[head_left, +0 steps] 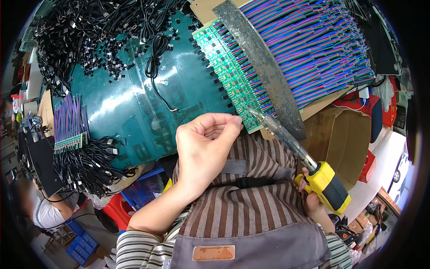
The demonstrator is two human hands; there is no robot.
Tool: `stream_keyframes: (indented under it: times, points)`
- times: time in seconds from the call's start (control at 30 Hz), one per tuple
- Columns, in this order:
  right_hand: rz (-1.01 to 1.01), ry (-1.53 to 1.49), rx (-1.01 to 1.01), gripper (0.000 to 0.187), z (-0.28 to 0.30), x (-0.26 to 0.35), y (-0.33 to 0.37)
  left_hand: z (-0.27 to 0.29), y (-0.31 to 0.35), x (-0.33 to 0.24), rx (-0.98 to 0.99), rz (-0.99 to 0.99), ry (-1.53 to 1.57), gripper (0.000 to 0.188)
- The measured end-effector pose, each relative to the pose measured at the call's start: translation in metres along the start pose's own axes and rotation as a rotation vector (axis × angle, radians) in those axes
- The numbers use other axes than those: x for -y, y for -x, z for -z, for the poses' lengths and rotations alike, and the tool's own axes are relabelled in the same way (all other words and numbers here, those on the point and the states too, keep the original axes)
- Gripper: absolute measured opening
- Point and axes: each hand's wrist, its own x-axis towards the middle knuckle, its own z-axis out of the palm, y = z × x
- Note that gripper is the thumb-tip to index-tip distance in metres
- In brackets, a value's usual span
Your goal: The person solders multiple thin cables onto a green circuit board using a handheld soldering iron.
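My left hand [200, 150] is closed in a pinch beside the near end of a green circuit board panel [228, 74]. What its fingertips hold, if anything, is too small to make out. My right hand [311, 201] grips a yellow and black soldering gun [329, 186], its long metal barrel pointing up and left. The gun's tip meets or hovers over the panel's near end, close to my left fingertips; contact cannot be told. Rows of blue, red, green and black wires [309, 49] run rightward from the panel. A dark flat metal bar [264, 62] lies across them.
Black cables [107, 27] are heaped at the far left of the green mat [130, 98]. One coiled cable [156, 54] lies nearer. Finished-looking wired boards [69, 142] with USB cables sit at the left edge. A cardboard box [345, 139] stands at right; another person [49, 208] sits at left.
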Motion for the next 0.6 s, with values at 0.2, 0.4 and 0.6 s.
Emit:
stream_keyframes:
  times: [0.2,0.4,0.6]
  points:
    - [0.034,-0.002,0.066,0.03,0.003,0.007,-0.002,0.001,0.0,0.0,0.004,0.008,0.01,0.015]
    - [0.055,0.026,0.064,0.029,-0.001,0.012,-0.007,0.002,-0.002,0.001,0.012,-0.003,0.001,0.015]
    - [0.024,0.018,0.039,0.029,-0.006,0.022,-0.014,0.001,-0.002,0.001,0.011,-0.002,0.007,0.016]
